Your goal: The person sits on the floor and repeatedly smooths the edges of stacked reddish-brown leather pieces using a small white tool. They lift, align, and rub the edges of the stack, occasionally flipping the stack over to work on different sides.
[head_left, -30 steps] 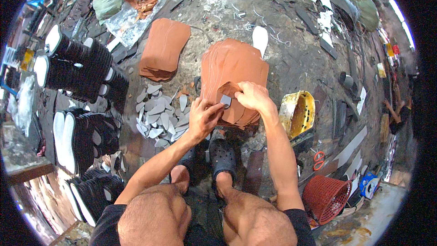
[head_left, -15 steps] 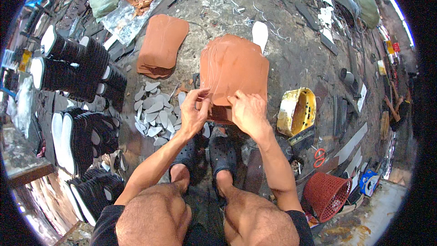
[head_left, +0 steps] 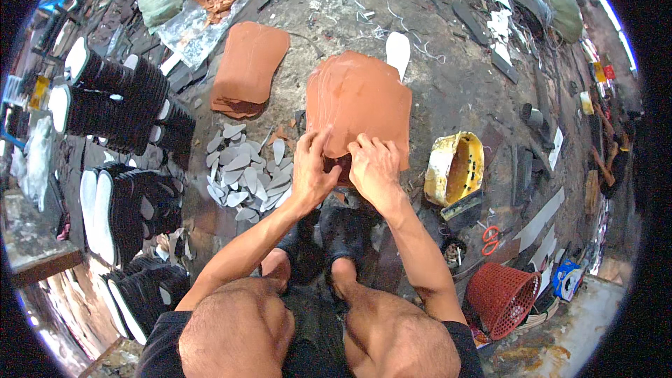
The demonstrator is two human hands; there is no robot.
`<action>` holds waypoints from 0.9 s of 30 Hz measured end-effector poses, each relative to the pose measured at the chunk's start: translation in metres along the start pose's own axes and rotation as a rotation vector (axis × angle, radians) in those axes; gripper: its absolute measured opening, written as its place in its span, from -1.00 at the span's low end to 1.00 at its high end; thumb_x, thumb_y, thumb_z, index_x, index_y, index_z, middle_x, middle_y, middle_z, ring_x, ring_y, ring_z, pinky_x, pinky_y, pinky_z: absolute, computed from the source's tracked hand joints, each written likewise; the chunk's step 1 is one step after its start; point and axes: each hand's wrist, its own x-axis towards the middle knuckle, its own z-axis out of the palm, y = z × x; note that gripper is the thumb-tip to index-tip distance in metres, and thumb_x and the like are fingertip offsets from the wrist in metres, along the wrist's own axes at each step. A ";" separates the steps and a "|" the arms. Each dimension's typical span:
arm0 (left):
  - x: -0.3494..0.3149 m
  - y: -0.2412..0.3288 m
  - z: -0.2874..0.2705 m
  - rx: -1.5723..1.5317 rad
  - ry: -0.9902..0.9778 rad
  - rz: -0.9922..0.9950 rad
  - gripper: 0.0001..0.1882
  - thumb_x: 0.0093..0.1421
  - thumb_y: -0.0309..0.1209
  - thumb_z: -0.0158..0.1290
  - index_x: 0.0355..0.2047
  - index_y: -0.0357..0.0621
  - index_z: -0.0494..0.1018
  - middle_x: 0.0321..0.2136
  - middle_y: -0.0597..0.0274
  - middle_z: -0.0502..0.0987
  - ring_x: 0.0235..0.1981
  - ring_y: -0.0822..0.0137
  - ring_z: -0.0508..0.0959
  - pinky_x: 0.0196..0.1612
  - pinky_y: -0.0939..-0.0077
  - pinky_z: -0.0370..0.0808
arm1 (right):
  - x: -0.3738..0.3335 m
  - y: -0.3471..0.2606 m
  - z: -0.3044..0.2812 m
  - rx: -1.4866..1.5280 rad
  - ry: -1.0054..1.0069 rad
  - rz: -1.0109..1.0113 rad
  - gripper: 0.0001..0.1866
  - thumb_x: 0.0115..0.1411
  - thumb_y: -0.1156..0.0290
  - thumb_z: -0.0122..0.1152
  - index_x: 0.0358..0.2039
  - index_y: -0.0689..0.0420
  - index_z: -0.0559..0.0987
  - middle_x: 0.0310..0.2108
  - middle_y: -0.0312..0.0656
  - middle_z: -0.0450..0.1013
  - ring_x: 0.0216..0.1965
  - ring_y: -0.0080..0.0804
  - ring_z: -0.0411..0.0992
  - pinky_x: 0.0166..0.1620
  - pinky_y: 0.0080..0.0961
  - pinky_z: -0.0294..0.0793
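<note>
A stack of reddish-brown sheets (head_left: 360, 101) with rounded, wavy edges lies on the floor in front of my feet. My left hand (head_left: 313, 171) rests its fingertips on the near left corner of the top sheets, its thumb apart from the fingers over a dark gap. Beside it, my right hand (head_left: 374, 171) has its fingers curled over the near edge of the top sheet, gripping it. The underside of that edge and the right thumb are hidden. Pale curved lines run down the top sheet's left side.
A second brown stack (head_left: 250, 63) lies to the far left, above a pile of grey teardrop-shaped pieces (head_left: 245, 175). Black-and-white sole stacks (head_left: 105, 217) line the left. At right are a yellow glue-stained container (head_left: 455, 168), orange-handled scissors (head_left: 491, 239) and a red basket (head_left: 500, 297). A white sole-shaped piece (head_left: 397, 54) lies beyond.
My left hand has shifted right and spread its thumb from its fingers, which were pinched at the edge. My right hand has moved slightly left, still at the sheet's near edge.
</note>
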 end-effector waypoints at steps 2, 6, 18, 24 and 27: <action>-0.005 -0.002 -0.014 0.228 -0.132 0.213 -0.24 -0.04 -0.33 0.34 0.23 0.05 0.39 0.10 0.02 0.38 0.15 -0.09 0.32 0.25 -0.09 0.22 | -0.004 0.017 -0.012 0.137 -0.039 -0.105 -0.67 0.13 0.19 0.27 -0.15 0.10 0.65 -0.10 -0.12 0.53 -0.04 -0.19 0.52 0.18 -0.14 0.35; -0.017 0.007 -0.034 0.482 -0.255 0.287 -0.29 0.07 0.10 0.24 0.20 0.12 0.45 0.16 0.04 0.34 0.22 -0.11 0.27 0.34 -0.20 0.08 | -0.015 0.068 0.000 0.868 0.087 0.232 -0.31 0.21 -0.08 0.24 0.19 0.17 0.49 0.19 0.04 0.42 0.23 -0.03 0.36 0.33 -0.07 0.24; 0.001 0.011 -0.061 -1.406 0.120 -0.492 -0.01 0.15 -0.29 0.30 0.45 -0.13 -0.05 0.37 0.06 0.18 0.40 0.10 0.17 0.39 0.08 0.19 | 0.022 -0.017 -0.073 1.419 0.751 0.155 -0.57 0.22 0.62 0.28 0.10 0.32 0.43 -0.08 -0.15 0.53 -0.04 -0.42 0.50 0.08 -0.43 0.48; 0.091 0.009 -0.125 -1.277 0.348 -0.403 -0.41 0.25 -0.51 0.17 0.25 0.06 0.25 0.14 0.29 0.47 0.12 0.24 0.52 0.05 0.35 0.53 | 0.064 -0.026 -0.090 1.415 0.620 0.025 -0.15 0.28 0.55 0.23 0.47 0.25 -0.01 0.37 0.18 0.17 0.37 -0.06 0.20 0.37 -0.18 0.21; 0.131 -0.064 -0.138 -1.207 0.464 -0.532 -0.49 0.24 -0.56 0.17 0.17 0.03 0.31 0.00 0.33 0.54 -0.08 0.33 0.59 -0.14 0.45 0.54 | 0.048 0.005 -0.077 1.182 0.696 0.271 -0.26 0.33 0.45 0.17 0.45 0.19 0.10 0.33 0.18 0.24 0.36 -0.03 0.24 0.35 -0.20 0.25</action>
